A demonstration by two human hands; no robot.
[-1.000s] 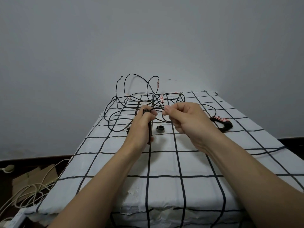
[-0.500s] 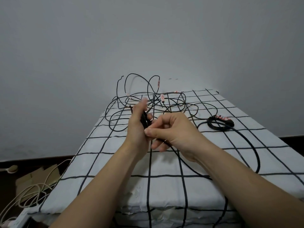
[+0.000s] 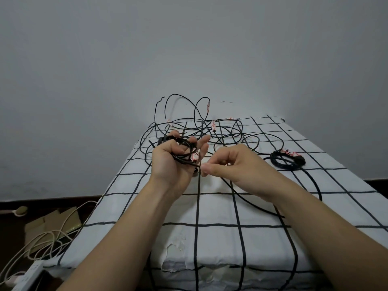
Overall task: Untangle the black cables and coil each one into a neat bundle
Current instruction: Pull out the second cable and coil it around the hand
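**Grey wall point(image 3: 189, 49), grid-cloth tabletop point(image 3: 262, 208): cable part-coiled in L hand**

Against wall at far end of tabletop: loose tangle of black cables point(image 3: 212, 131), several loops standing up off cloth, small white-red tags on some.

Near middle, raised over cloth: L hand point(image 3: 172, 162), palm toward camera, fingers curled round a few loops of black cable point(image 3: 184, 149); white-red tag point(image 3: 194, 157) showing btwn fingers.

Just beside it: R hand point(image 3: 235, 164), thumb & forefinger pinching same cable, other fingers curled in. From pinch, cable tail point(image 3: 247, 199) trailing over cloth under R wrist.

R side of tabletop, well apart from hands: one coiled bundle point(image 3: 287, 161) lying flat w/ tag.

Floor at L: pale cords point(image 3: 42, 238), cardboard point(image 3: 48, 223), power strip point(image 3: 29, 271).
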